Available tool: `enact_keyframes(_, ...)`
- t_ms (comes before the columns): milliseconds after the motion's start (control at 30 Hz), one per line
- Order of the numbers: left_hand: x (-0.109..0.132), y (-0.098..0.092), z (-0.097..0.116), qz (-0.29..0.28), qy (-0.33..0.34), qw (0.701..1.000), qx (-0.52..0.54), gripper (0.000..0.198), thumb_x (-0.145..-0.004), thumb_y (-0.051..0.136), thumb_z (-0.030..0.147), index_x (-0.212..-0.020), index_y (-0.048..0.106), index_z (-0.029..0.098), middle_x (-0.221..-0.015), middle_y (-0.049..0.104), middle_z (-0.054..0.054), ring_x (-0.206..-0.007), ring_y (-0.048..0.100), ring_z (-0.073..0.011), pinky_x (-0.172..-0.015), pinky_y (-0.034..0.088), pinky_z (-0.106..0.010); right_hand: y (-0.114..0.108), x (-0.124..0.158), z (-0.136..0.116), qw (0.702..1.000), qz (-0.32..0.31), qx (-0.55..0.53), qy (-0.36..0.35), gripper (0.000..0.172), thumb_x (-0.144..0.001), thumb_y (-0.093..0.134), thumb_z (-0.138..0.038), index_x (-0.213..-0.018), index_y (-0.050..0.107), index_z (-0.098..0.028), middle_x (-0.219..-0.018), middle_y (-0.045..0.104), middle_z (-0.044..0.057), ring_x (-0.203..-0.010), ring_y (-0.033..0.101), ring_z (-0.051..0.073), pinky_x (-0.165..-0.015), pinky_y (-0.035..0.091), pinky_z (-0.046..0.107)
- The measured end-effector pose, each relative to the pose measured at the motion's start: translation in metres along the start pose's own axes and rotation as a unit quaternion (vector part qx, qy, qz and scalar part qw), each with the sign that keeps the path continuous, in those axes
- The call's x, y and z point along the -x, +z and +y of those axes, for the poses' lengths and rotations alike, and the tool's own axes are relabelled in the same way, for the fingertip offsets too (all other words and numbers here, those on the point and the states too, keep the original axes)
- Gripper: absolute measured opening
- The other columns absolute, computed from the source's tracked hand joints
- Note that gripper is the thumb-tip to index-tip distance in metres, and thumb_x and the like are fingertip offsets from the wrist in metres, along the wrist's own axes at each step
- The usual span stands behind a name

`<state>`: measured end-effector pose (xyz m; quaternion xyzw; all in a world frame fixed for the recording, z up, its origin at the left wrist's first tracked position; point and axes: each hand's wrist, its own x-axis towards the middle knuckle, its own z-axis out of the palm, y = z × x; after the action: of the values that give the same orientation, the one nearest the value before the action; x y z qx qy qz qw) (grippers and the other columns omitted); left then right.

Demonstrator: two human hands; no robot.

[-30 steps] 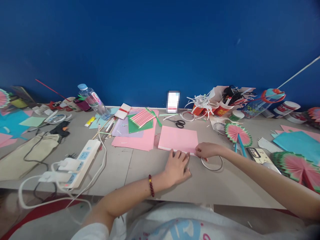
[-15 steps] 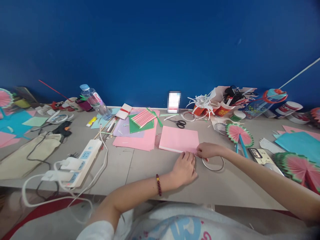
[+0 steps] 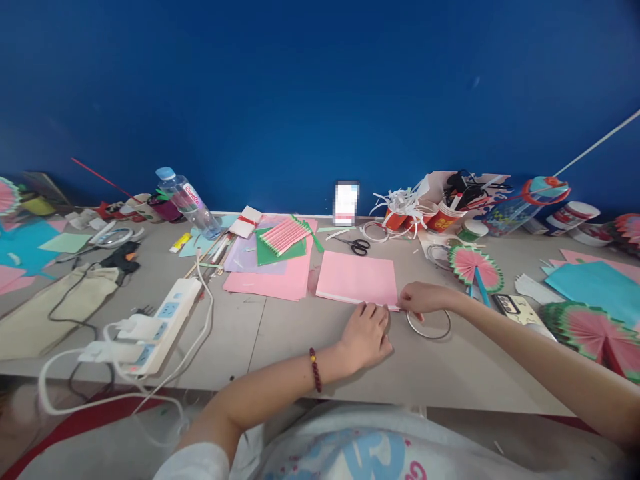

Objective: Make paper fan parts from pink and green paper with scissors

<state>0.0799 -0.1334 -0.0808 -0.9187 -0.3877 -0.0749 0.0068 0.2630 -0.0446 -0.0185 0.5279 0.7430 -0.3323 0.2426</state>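
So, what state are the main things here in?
Middle pink paper, mostly flat
Left fingers, bent, at its near edge
Right fingers, curled, at its near right corner
Bottle, capped, leaning
Power strip, plugs inserted
Far phone, upright, screen lit
Scissors, lying down; open or shut unclear
Blue-handled fan, fully spread

The power strip (image 3: 183, 292) carries white plugs (image 3: 137, 328). A blue-capped bottle (image 3: 193, 203) is located near the blue wall (image 3: 300, 100). Beige fabric (image 3: 55, 310) lies left of the strip

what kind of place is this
Probably a craft workspace: a long table holds scissors, pink paper under the person's hands, and watermelon-patterned paper fans, one standing out at the right.
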Motion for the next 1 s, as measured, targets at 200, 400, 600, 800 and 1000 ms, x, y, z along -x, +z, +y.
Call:
enact_keyframes(200, -0.001, 0.002, 0.001, 0.003, 0.001, 1.000, 0.006, 0.057, -0.087, 0.045, 0.035, -0.137, 0.042, 0.007, -0.113, 0.057, -0.012, -0.104, 0.045, -0.0252, -0.090, 0.038, -0.037, 0.001, 0.005, 0.010, 0.998, 0.013, -0.050, -0.027, 0.013, -0.074, 0.049, -0.025, -0.065, 0.055, -0.019, -0.066, 0.069, 0.003, -0.068, 0.060, 0.018, -0.060, 0.036, 0.025)
enact_keyframes(400, -0.001, 0.000, 0.001, 0.009, -0.002, 1.000, 0.013, 0.058, -0.087, 0.046, 0.037, -0.137, 0.042, 0.009, -0.110, 0.056, -0.011, -0.102, 0.044, -0.0246, -0.090, 0.037, -0.037, 0.007, 0.004, 0.014, 0.998, 0.026, -0.052, -0.019, 0.017, -0.074, 0.050, -0.028, -0.060, 0.053, -0.019, -0.065, 0.068, 0.003, -0.065, 0.058, 0.017, -0.058, 0.035, 0.026)
enact_keyframes(600, -0.003, -0.003, -0.002, -0.003, -0.003, 1.000, 0.018, 0.056, -0.086, 0.047, 0.040, -0.135, 0.044, 0.014, -0.109, 0.056, -0.010, -0.100, 0.044, -0.0247, -0.087, 0.037, -0.037, 0.006, -0.001, 0.011, 1.000, 0.008, -0.019, 0.002, 0.021, -0.071, 0.050, -0.027, -0.051, 0.054, -0.018, -0.059, 0.066, 0.004, -0.059, 0.054, 0.017, -0.055, 0.033, 0.027)
enact_keyframes(800, -0.004, -0.002, -0.003, 0.003, -0.009, 0.999, 0.034, 0.055, -0.084, 0.050, 0.039, -0.133, 0.046, 0.016, -0.109, 0.056, -0.010, -0.100, 0.045, -0.0249, -0.086, 0.038, -0.037, 0.000, -0.007, 0.008, 0.999, -0.035, -0.030, 0.003, 0.019, -0.065, 0.050, -0.024, -0.048, 0.053, -0.018, -0.056, 0.063, 0.004, -0.059, 0.052, 0.016, -0.054, 0.032, 0.025)
enact_keyframes(1000, 0.000, -0.003, -0.004, 0.011, -0.006, 0.999, 0.038, 0.054, -0.084, 0.049, 0.037, -0.131, 0.046, 0.010, -0.109, 0.056, -0.011, -0.102, 0.046, -0.0246, -0.088, 0.039, -0.036, 0.001, -0.010, 0.013, 0.996, -0.048, -0.067, 0.014, 0.012, -0.064, 0.051, -0.023, -0.054, 0.052, -0.017, -0.055, 0.061, 0.002, -0.059, 0.053, 0.015, -0.058, 0.036, 0.024)
